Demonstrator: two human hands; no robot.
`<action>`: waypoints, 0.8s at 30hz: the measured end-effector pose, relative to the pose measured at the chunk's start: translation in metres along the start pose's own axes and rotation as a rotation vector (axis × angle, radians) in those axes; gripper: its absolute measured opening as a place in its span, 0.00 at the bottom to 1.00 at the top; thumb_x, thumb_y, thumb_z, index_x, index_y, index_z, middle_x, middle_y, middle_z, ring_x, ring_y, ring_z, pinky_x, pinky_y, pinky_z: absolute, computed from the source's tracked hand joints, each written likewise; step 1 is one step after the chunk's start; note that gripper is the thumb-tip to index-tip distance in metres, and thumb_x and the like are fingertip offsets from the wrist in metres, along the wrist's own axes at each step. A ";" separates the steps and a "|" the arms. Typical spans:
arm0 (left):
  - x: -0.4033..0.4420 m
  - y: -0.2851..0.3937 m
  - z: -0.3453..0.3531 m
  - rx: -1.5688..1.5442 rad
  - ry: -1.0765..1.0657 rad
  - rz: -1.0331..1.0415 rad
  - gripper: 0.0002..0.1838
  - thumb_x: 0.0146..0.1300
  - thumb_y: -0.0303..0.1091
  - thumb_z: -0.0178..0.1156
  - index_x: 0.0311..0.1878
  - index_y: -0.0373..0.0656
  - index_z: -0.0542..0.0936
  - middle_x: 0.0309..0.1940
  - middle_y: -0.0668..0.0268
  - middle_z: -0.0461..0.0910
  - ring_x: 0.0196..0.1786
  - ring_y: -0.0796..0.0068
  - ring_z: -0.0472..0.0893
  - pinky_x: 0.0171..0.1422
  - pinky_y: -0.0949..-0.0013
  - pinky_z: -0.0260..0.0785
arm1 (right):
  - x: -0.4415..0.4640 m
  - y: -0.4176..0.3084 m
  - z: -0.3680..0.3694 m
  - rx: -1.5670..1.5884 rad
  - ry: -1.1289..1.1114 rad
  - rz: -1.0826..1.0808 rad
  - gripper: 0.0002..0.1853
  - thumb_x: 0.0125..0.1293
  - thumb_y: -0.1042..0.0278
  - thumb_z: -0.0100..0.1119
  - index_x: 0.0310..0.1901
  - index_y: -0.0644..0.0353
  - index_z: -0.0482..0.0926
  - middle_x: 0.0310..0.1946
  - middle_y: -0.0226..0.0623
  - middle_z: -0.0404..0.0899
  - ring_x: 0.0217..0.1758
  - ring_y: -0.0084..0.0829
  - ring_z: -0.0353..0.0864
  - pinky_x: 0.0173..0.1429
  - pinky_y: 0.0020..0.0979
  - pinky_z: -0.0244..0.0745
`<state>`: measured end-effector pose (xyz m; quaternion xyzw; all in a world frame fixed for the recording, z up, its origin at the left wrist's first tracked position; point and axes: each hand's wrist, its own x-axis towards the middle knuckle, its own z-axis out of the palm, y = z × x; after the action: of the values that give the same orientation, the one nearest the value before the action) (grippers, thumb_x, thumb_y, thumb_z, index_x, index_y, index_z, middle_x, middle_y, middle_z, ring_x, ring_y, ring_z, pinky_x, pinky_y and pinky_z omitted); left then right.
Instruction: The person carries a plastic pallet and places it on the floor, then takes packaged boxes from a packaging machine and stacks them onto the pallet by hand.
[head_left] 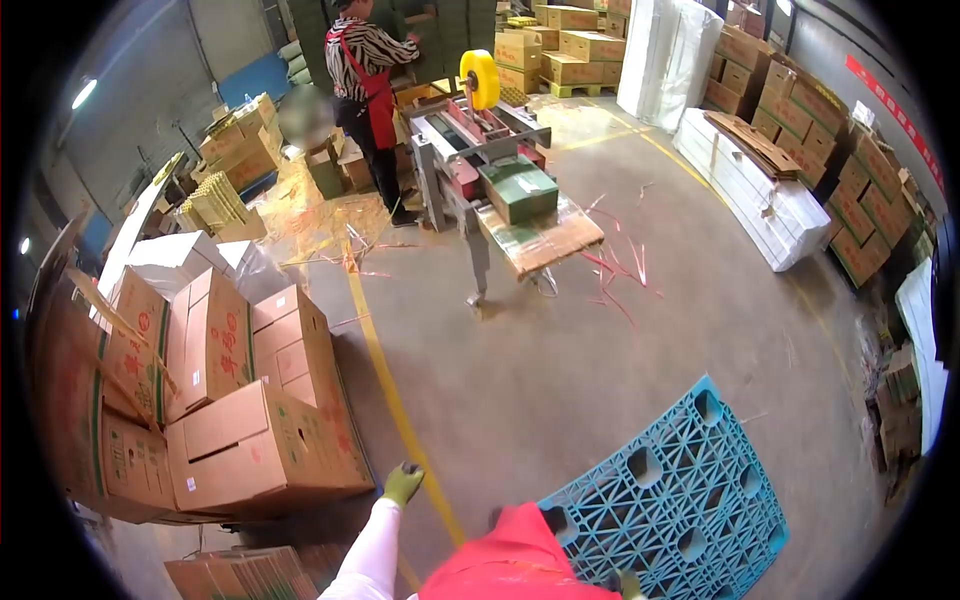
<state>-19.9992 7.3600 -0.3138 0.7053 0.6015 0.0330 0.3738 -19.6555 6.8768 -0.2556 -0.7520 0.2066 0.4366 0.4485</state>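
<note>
My left hand, in a yellow-green glove, hangs over the floor beside the yellow line, just right of the stacked brown cartons. Its fingers look curled, but whether anything is in them is too small to tell. At the bottom edge, my right hand shows only in part, in a similar glove, at the near edge of a blue-green plastic pallet. Its fingers are mostly hidden. The pallet lies to the right of my red apron.
A taping machine with a yellow tape roll bears a green box. Behind it stands a co-worker in a red apron. Pink straps litter the floor. White-wrapped bundles and carton stacks line the right side.
</note>
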 end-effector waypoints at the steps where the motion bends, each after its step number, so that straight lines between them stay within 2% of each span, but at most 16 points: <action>1: 0.019 0.042 -0.021 -0.054 -0.014 -0.006 0.24 0.56 0.50 0.59 0.50 0.44 0.82 0.48 0.51 0.82 0.53 0.51 0.79 0.58 0.56 0.71 | 0.016 -0.023 0.023 -0.019 -0.029 -0.027 0.19 0.62 0.68 0.62 0.53 0.56 0.68 0.38 0.41 0.80 0.30 0.35 0.81 0.29 0.38 0.79; 2: 0.037 0.078 -0.037 -0.110 -0.021 -0.011 0.25 0.55 0.51 0.60 0.51 0.45 0.82 0.49 0.52 0.81 0.53 0.52 0.80 0.58 0.57 0.71 | 0.034 -0.052 0.048 -0.041 -0.065 -0.056 0.18 0.62 0.68 0.62 0.51 0.56 0.69 0.37 0.41 0.80 0.29 0.34 0.81 0.28 0.38 0.79; 5: 0.091 0.112 -0.029 -0.195 -0.073 0.022 0.25 0.56 0.51 0.62 0.53 0.46 0.82 0.51 0.55 0.82 0.55 0.55 0.80 0.59 0.59 0.71 | 0.091 -0.146 0.129 -0.120 -0.171 -0.170 0.15 0.61 0.68 0.63 0.48 0.57 0.72 0.34 0.40 0.81 0.24 0.33 0.82 0.23 0.36 0.80; 6: 0.104 0.114 -0.023 -0.179 -0.122 0.022 0.25 0.55 0.50 0.62 0.53 0.46 0.81 0.51 0.55 0.82 0.55 0.55 0.80 0.60 0.59 0.71 | 0.115 -0.178 0.155 -0.258 -0.193 -0.271 0.13 0.63 0.66 0.62 0.47 0.56 0.73 0.35 0.38 0.81 0.25 0.33 0.82 0.25 0.35 0.79; 8: 0.131 0.113 -0.005 -0.146 -0.225 0.031 0.25 0.55 0.49 0.63 0.54 0.47 0.81 0.51 0.55 0.82 0.56 0.55 0.79 0.61 0.60 0.70 | 0.159 -0.242 0.205 -0.276 -0.238 -0.180 0.17 0.63 0.60 0.62 0.49 0.59 0.74 0.37 0.37 0.82 0.31 0.34 0.84 0.30 0.36 0.80; 10: 0.160 0.133 -0.016 -0.059 -0.342 -0.044 0.28 0.56 0.51 0.62 0.56 0.43 0.80 0.54 0.52 0.79 0.58 0.53 0.77 0.64 0.59 0.68 | 0.259 -0.275 0.252 -0.544 -0.125 -0.429 0.28 0.57 0.57 0.69 0.54 0.65 0.73 0.37 0.40 0.83 0.36 0.30 0.83 0.35 0.36 0.79; 11: 0.167 0.166 -0.036 -0.076 -0.423 -0.124 0.29 0.56 0.51 0.61 0.57 0.42 0.79 0.56 0.51 0.78 0.60 0.52 0.76 0.65 0.58 0.67 | 0.265 -0.314 0.278 -0.887 0.068 -0.758 0.27 0.56 0.58 0.71 0.53 0.66 0.75 0.35 0.39 0.83 0.35 0.30 0.84 0.33 0.34 0.77; 14: 0.221 0.216 -0.067 -0.088 -0.357 -0.048 0.31 0.56 0.52 0.61 0.57 0.40 0.78 0.57 0.50 0.78 0.60 0.50 0.75 0.65 0.58 0.67 | 0.280 -0.448 0.350 -0.629 -0.142 -0.658 0.19 0.59 0.61 0.67 0.48 0.64 0.78 0.31 0.34 0.82 0.29 0.27 0.79 0.28 0.32 0.73; 15: 0.244 0.225 -0.071 -0.104 -0.267 -0.038 0.29 0.57 0.51 0.61 0.57 0.40 0.79 0.53 0.53 0.80 0.54 0.56 0.78 0.60 0.60 0.69 | 0.262 -0.509 0.374 -0.581 -0.237 -0.663 0.18 0.60 0.62 0.67 0.47 0.63 0.78 0.31 0.34 0.82 0.28 0.26 0.78 0.27 0.31 0.73; 17: 0.299 0.244 -0.073 -0.134 -0.095 -0.010 0.25 0.58 0.47 0.62 0.55 0.41 0.80 0.44 0.57 0.84 0.41 0.66 0.83 0.49 0.65 0.74 | 0.250 -0.611 0.414 -0.638 -0.253 -0.555 0.31 0.55 0.53 0.70 0.55 0.63 0.73 0.43 0.41 0.81 0.34 0.32 0.78 0.40 0.35 0.74; 18: 0.322 0.280 -0.094 -0.177 -0.130 0.037 0.23 0.60 0.45 0.62 0.54 0.41 0.80 0.44 0.58 0.84 0.42 0.68 0.83 0.50 0.66 0.73 | 0.267 -0.644 0.434 -0.430 -0.245 -0.585 0.25 0.54 0.58 0.71 0.50 0.61 0.75 0.41 0.37 0.80 0.36 0.28 0.77 0.41 0.34 0.73; 19: 0.345 0.317 -0.116 -0.219 -0.171 0.080 0.21 0.62 0.42 0.61 0.53 0.40 0.81 0.43 0.58 0.84 0.43 0.69 0.82 0.51 0.66 0.72 | 0.238 -0.692 0.454 -0.525 -0.181 -0.746 0.23 0.54 0.63 0.71 0.50 0.60 0.75 0.39 0.33 0.79 0.36 0.25 0.76 0.42 0.33 0.73; 21: 0.418 0.324 -0.090 -0.453 -0.131 0.123 0.17 0.65 0.39 0.59 0.53 0.40 0.81 0.43 0.60 0.84 0.46 0.71 0.81 0.53 0.68 0.71 | 0.209 -0.761 0.492 -0.462 -0.180 -1.022 0.22 0.56 0.62 0.70 0.49 0.60 0.75 0.36 0.32 0.78 0.36 0.27 0.76 0.43 0.32 0.73; 23: 0.463 0.388 -0.110 -0.471 -0.198 0.214 0.17 0.65 0.38 0.58 0.52 0.39 0.81 0.43 0.62 0.85 0.47 0.73 0.80 0.54 0.69 0.70 | 0.265 -0.806 0.527 -0.687 0.009 -1.141 0.22 0.56 0.58 0.68 0.48 0.60 0.75 0.35 0.37 0.81 0.38 0.35 0.80 0.45 0.36 0.75; 24: 0.490 0.413 -0.113 -0.484 -0.209 0.169 0.17 0.65 0.37 0.59 0.53 0.39 0.81 0.45 0.63 0.84 0.48 0.74 0.80 0.55 0.70 0.69 | 0.274 -0.825 0.541 -0.687 -0.037 -1.074 0.23 0.56 0.56 0.68 0.49 0.60 0.76 0.37 0.39 0.82 0.41 0.38 0.81 0.47 0.38 0.75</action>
<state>-19.5809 7.8441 -0.1956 0.6427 0.4735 0.1338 0.5873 -19.1844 7.7843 -0.1960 -0.8441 -0.3590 0.2052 0.3415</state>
